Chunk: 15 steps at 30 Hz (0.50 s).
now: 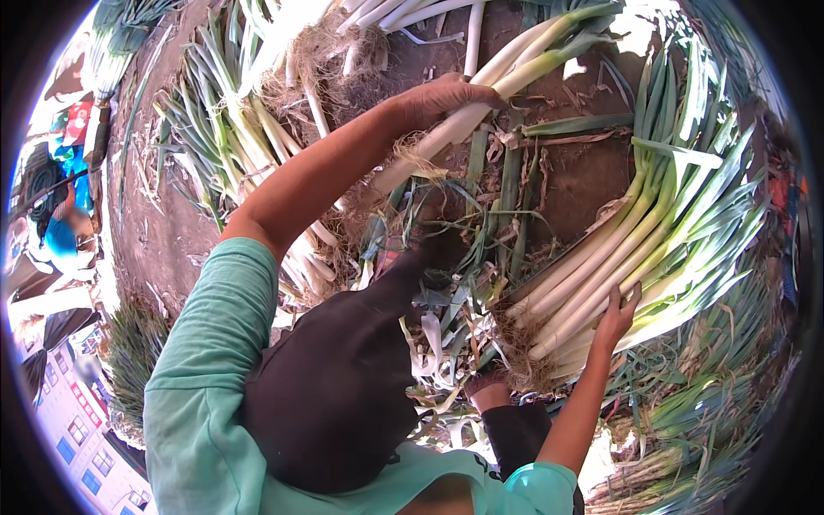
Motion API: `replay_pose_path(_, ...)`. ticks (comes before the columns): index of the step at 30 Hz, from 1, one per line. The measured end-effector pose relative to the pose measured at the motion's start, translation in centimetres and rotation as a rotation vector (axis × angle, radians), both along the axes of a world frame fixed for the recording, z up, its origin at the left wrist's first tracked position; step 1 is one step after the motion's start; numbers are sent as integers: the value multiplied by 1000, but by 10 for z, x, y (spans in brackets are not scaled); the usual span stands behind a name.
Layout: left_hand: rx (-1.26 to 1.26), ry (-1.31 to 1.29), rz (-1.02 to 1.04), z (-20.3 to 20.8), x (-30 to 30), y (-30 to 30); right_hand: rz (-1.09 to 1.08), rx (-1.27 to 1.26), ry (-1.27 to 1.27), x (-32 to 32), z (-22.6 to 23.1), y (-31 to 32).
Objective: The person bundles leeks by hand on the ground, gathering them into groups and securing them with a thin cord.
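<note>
Passable: the bare ground (588, 176) between the leeks (459, 127) in the left hand (451, 96) and the leek bundle (592, 257) at right. Loose leaves (508, 206) across its left part obstruct a low pass. The left forearm (335, 159) and a leek pile (219, 116) obstruct the far left. The bent left leg (335, 386) blocks the near left. The right hand (616, 318) occupies the bundle's near edge.

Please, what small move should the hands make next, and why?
I would probably bring the held leeks toward the leek bundle at right: the left hand grips them apart from it, while the right hand is at that bundle's edge.
</note>
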<state>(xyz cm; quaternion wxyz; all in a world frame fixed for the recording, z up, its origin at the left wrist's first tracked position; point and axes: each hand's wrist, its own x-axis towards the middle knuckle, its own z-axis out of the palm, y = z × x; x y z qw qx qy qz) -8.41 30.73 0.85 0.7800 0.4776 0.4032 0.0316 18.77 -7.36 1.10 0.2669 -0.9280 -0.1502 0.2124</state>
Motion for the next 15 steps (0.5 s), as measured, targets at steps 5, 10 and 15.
replay_pose_path(5,-74,-24,180,-2,19,-52,-6,39,-102,-52,45,46)
replay_pose_path(10,72,85,215,13,50,-92,349,143,694,-193,93,115)
replay_pose_path(15,-98,147,339,14,52,-103,-54,300,1112,-204,75,121)
